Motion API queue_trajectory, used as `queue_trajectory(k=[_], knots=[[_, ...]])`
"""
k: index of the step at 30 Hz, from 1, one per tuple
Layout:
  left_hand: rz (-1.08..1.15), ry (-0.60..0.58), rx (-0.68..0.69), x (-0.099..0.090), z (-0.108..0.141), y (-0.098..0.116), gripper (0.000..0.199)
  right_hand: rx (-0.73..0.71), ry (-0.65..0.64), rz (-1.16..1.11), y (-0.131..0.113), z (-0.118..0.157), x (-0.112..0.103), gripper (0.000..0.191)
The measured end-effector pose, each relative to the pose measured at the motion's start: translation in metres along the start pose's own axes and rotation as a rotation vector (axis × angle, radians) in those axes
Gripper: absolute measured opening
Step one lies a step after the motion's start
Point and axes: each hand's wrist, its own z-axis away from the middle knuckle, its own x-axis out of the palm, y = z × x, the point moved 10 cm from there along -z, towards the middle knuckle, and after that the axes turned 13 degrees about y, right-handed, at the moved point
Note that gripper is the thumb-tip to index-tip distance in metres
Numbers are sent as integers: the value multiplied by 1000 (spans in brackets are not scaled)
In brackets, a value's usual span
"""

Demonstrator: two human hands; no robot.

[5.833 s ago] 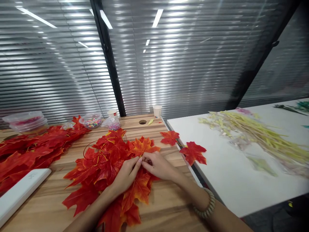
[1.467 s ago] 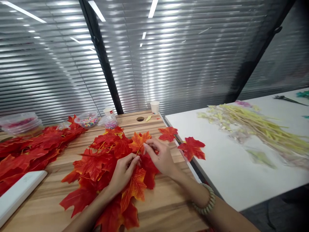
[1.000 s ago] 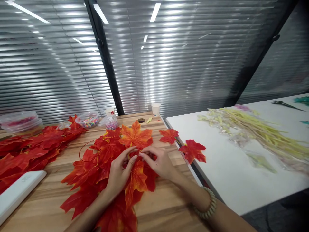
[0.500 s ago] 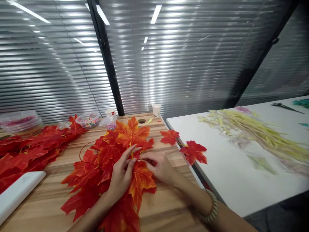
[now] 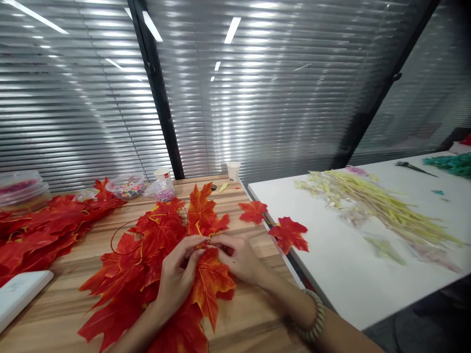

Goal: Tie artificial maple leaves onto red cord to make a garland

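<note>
Left hand (image 5: pixel 179 274): I see thumb and forefinger drawn into a narrow pinch on a thin yellow leaf stem (image 5: pixel 198 227).
Right hand (image 5: pixel 239 257): narrow too, its fingertips pinching at the same stem beside the left's; from here, the exact spot gripped is hidden.
Worked leaves: an orange-red, pointed maple-shaped leaf (image 5: pixel 200 206) stands beyond my fingertips, and a veined orange maple-shaped leaf (image 5: pixel 211 283) hangs just below them.
Pile: glossy red maple-shaped leaves (image 5: pixel 162 234) lie heaped under and left of my hands, on the striped brown wooden table (image 5: pixel 253 318).
Right side: a red five-pointed leaf (image 5: pixel 289 234) straddles the gap by the white flat-topped table (image 5: pixel 331 274).
Far edge: a white paper cup (image 5: pixel 233 172) stands upright; farther left sits a clear round plastic tub of multicoloured beads (image 5: pixel 127 187).
Wrist: I make out a pale greenish coiled bracelet (image 5: pixel 319 314) on the right.
</note>
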Motion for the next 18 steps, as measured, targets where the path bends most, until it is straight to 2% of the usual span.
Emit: queue_trajectory(k=[7, 13, 18], knots=[[53, -92, -96, 8, 3, -8, 21, -51, -29, -17, -7, 3, 5, 18], [121, -36, -197, 4, 2, -16, 18, -17, -1, -26, -3, 2, 1, 22], [159, -117, -255, 14, 5, -16, 18, -43, 7, -32, -5, 1, 1, 18]])
